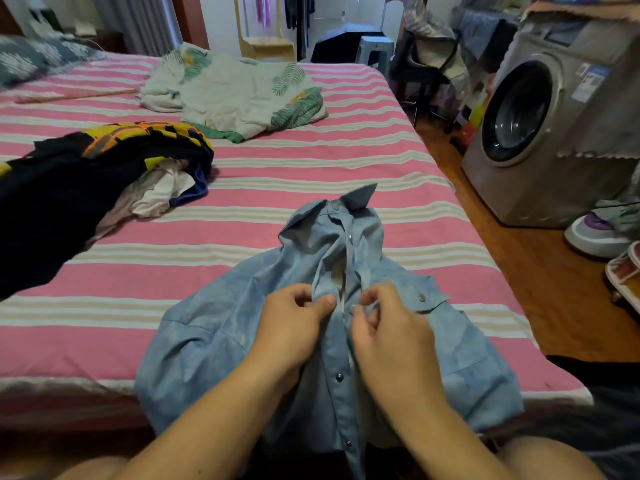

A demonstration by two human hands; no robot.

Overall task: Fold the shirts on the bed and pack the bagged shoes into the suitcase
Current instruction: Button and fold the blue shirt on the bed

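Fingers of both hands are curled at the front placket of a blue denim shirt [221,327], which lies collar-away on the near edge of the bed [311,161] with its lower part hanging over the edge toward the person. Left hand [294,327]: thumb and forefinger pinch the left edge of the placket. Right hand [388,330]: fingertips pinch the opposite edge, apparently at a snap, though the contact point is too small to confirm. Both hands sit just beside each other, mid-chest on the shirt. Several metal snaps show down the front, and the collar stands up. Farther back on the striped pink cover, to the left, lies a dark clothing pile [86,174] with yellow and orange patterning; a leaf-print fabric heap [235,95] lies beyond it. A washing machine [540,126] stands on the wooden floor to the right of the bed.
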